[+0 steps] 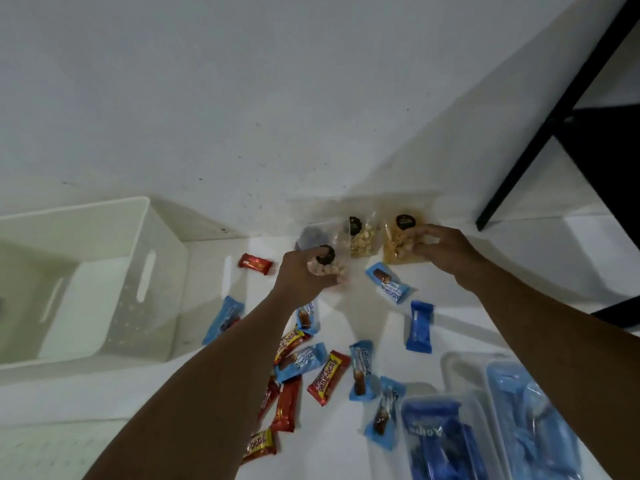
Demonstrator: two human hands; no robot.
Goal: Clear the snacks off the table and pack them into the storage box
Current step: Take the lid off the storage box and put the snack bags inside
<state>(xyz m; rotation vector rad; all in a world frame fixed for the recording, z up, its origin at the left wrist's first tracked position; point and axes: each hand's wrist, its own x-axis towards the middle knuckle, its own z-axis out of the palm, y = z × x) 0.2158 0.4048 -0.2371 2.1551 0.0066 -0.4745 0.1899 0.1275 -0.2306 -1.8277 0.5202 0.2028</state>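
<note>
At the far edge of the table (381,317), your left hand (304,275) grips a dark snack bag (308,237) and your right hand (446,251) pinches a yellow snack bag (394,252). Left of them sits the white storage box (166,258).

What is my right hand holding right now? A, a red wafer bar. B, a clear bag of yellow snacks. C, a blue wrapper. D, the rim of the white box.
B: the fingers of the right hand curl round the clear bag of yellow snacks.
</note>
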